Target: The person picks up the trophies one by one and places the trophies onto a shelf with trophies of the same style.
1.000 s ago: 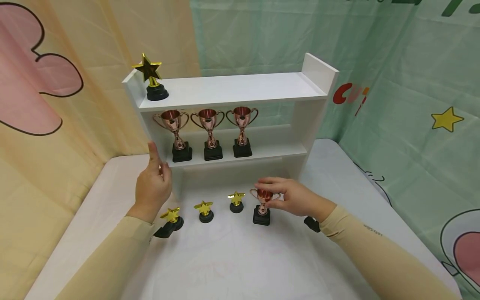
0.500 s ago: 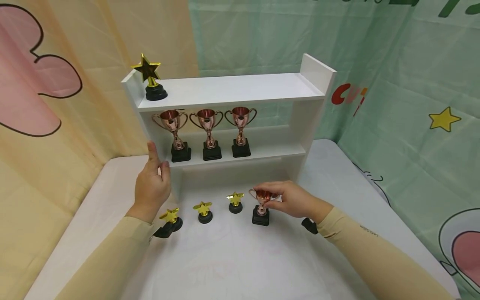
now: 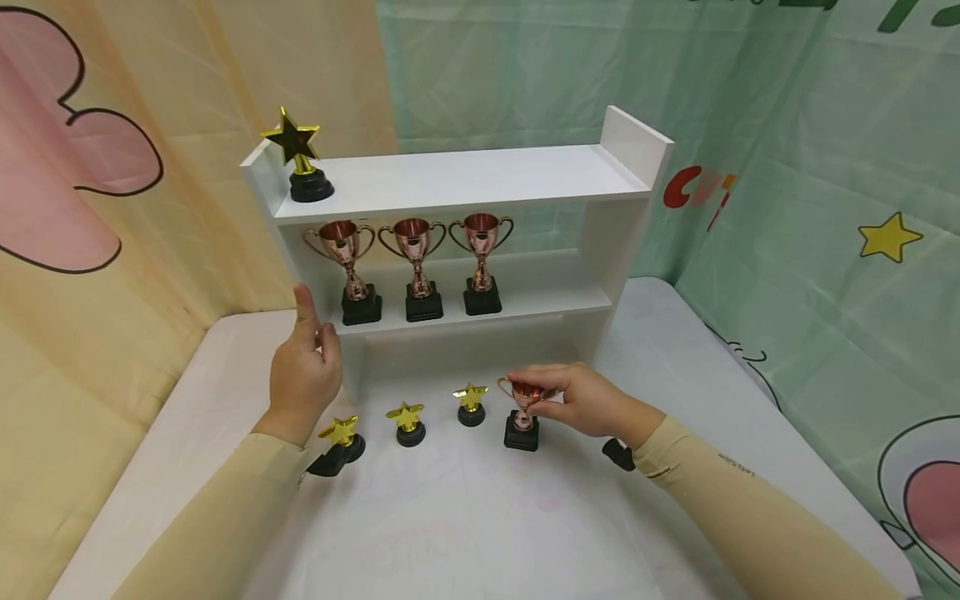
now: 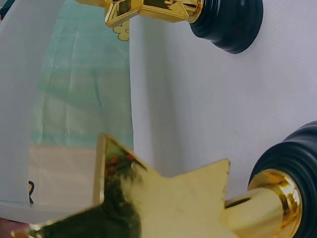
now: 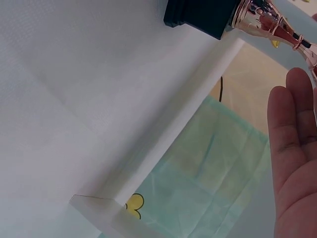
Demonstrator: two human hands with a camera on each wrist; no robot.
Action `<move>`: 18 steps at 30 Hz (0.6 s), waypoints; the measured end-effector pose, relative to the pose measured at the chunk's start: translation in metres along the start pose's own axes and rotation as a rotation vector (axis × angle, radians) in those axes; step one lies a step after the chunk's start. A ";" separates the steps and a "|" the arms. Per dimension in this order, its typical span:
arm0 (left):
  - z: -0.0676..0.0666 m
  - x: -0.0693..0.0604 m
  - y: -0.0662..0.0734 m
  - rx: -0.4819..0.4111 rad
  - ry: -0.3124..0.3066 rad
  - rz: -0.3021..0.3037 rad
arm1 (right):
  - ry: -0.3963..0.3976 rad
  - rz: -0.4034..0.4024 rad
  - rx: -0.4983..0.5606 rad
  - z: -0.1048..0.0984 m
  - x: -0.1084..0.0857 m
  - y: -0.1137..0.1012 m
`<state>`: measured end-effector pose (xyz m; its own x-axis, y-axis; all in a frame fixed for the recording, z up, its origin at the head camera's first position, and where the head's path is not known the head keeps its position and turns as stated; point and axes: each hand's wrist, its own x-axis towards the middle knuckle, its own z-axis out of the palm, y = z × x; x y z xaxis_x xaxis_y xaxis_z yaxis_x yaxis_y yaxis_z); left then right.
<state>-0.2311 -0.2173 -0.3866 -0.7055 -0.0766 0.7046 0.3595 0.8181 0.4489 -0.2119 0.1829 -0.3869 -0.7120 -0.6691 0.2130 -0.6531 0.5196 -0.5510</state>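
My left hand (image 3: 305,379) rests at the left side of the white shelf unit (image 3: 465,323), index finger pointing up and thumb near the middle shelf's front corner. On the table, my right hand (image 3: 592,400) pinches the bowl of a copper cup trophy (image 3: 522,421) between thumb and fingers; its black base is upright. In the right wrist view two straight fingers of that hand (image 5: 297,163) lie beside the cup (image 5: 257,20). Three gold star trophies (image 3: 342,432) (image 3: 409,425) (image 3: 471,404) stand left of the cup, two of them large in the left wrist view.
Three copper cups (image 3: 423,287) stand on the middle shelf, from its left end past the centre. A gold star trophy (image 3: 302,158) is at the top shelf's left end. Black bases show by the left sleeve (image 3: 326,464) and under the right wrist (image 3: 618,453). Printed curtains surround the table.
My right thumb and fingers have closed in on the cup's bowl and sit slightly lower. The cup and my left hand have stayed in place.
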 end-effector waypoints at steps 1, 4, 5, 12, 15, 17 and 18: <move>0.000 0.000 -0.001 0.001 0.007 0.003 | 0.001 0.004 0.003 0.000 0.000 0.000; 0.001 0.000 -0.002 0.000 0.020 0.014 | 0.004 0.019 0.005 0.001 0.000 0.000; 0.002 0.000 -0.002 0.000 0.022 0.016 | 0.004 0.023 0.001 0.001 0.000 0.000; 0.002 0.000 -0.003 0.003 0.017 0.009 | 0.000 0.038 0.004 0.002 0.000 0.000; 0.002 0.000 -0.003 0.003 0.014 0.006 | 0.001 0.041 0.005 0.002 0.000 0.000; 0.001 0.000 -0.003 0.005 0.013 0.006 | 0.001 0.042 0.009 0.003 0.000 0.001; 0.001 0.000 -0.003 0.006 0.012 0.006 | 0.000 0.042 0.013 0.003 0.000 0.001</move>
<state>-0.2326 -0.2187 -0.3889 -0.6957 -0.0783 0.7141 0.3600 0.8223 0.4408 -0.2121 0.1817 -0.3895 -0.7387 -0.6467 0.1898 -0.6194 0.5403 -0.5696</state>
